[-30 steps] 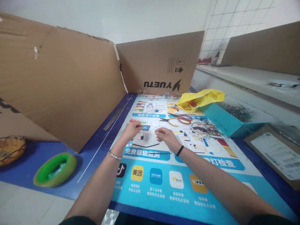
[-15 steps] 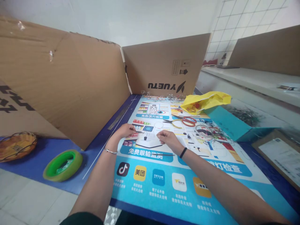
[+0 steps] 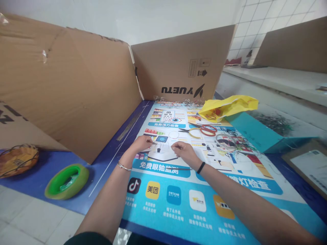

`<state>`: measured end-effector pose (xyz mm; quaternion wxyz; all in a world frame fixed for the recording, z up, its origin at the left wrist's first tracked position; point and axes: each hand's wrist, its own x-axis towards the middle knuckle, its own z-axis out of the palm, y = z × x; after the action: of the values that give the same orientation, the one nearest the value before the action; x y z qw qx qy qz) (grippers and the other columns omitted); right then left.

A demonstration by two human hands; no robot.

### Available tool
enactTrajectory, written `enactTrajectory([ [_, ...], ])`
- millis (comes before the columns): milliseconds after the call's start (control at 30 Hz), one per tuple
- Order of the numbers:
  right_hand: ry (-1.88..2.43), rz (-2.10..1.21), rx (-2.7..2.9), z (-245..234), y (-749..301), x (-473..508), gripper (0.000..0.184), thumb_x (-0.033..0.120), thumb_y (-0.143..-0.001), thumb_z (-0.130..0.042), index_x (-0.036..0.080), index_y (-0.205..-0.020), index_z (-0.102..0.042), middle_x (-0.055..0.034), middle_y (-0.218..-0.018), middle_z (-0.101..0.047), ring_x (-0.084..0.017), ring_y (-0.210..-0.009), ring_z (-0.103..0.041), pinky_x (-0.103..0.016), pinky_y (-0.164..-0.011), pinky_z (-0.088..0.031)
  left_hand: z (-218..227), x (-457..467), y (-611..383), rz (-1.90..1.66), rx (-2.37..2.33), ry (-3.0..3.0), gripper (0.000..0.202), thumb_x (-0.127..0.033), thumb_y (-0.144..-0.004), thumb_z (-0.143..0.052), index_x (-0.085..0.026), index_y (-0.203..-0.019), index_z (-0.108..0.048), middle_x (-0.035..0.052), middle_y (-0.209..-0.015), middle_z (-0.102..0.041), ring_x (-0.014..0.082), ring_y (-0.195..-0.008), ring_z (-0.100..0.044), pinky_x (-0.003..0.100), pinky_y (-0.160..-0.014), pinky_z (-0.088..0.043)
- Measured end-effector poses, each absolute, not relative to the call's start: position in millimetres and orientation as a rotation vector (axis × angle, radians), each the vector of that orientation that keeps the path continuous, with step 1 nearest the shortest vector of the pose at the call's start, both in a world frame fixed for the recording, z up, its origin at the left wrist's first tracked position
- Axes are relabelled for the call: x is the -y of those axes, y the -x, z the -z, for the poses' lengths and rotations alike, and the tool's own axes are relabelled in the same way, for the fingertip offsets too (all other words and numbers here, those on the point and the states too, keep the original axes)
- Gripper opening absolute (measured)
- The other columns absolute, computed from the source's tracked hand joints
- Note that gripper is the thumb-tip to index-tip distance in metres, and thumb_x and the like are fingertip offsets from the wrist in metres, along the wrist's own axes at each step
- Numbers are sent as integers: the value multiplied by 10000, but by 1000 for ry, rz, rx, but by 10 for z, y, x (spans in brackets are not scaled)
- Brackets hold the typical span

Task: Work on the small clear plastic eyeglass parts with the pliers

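Note:
My left hand (image 3: 141, 143) and my right hand (image 3: 182, 152) rest low over a printed blue poster (image 3: 178, 200) on the table, fingers pinched, a short gap between them. Something thin and clear seems stretched between the fingertips; I cannot make out what it is. A small clear ring (image 3: 173, 135) lies on the poster just beyond my hands. The left wrist wears a metal bangle, the right a black band.
Pliers with red and yellow handles (image 3: 201, 130), a tangle of wire rings (image 3: 227, 141), a yellow bag (image 3: 227, 107) and a teal box (image 3: 255, 134) lie at right. Cardboard walls (image 3: 76, 85) stand left and behind. A green tape roll (image 3: 66, 181) and a basket (image 3: 16, 160) sit at left.
My hands lowered toward the poster and stayed pinched; the left hand dropped from its raised position. The camera view shifted slightly.

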<state>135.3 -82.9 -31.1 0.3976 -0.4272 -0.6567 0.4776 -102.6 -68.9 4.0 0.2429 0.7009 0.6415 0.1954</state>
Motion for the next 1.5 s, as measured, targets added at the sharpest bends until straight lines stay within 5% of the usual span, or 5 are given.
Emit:
enactTrajectory([
  [367,1022,-820,2289,134,-1475,824,139,205,-726,-503,194,-705,-640,3,-707,-627,-115,-655,-543,-228,-623,-400,-156,804,818,-521,-1716,-1919,146,-235,-681,-532,-167,-730,-651,-5,-567,-599,121,-516,-518,214,-505,-343],
  [600,1105,-822,2076,261,-1448,760,141,243,-734,-505,192,-704,-633,2,-723,-645,-125,-683,-566,-231,-640,-410,-31,962,232,-342,-2036,-2208,230,-289,-787,-424,-217,-830,-638,47,-837,-664,193,-765,-593,265,-621,-398],
  [1167,1202,-933,1826,324,-1474,717,167,319,-729,-522,191,-746,-628,-1,-680,-639,-123,-600,-554,-241,-573,-425,-59,841,588,-465,-2193,-2152,302,-396,-845,-376,-242,-872,-635,36,-850,-662,188,-788,-598,269,-662,-423],
  [1333,1193,-960,1820,316,-1476,716,156,314,-718,-531,189,-729,-624,-3,-701,-641,-125,-628,-558,-241,-592,-425,83,617,1082,-798,-2160,-2166,346,-262,-837,-409,-208,-1141,-567,55,-1176,-577,179,-1074,-516,269,-907,-390],
  [1500,1145,-914,1872,287,-1471,731,144,294,-721,-531,190,-716,-630,-6,-737,-655,-139,-699,-578,-251,-655,-427,333,474,1184,-586,-1912,-2288,389,-240,-858,-351,-220,-1202,-532,26,-1297,-495,176,-1226,-402,337,-1034,-289],
])
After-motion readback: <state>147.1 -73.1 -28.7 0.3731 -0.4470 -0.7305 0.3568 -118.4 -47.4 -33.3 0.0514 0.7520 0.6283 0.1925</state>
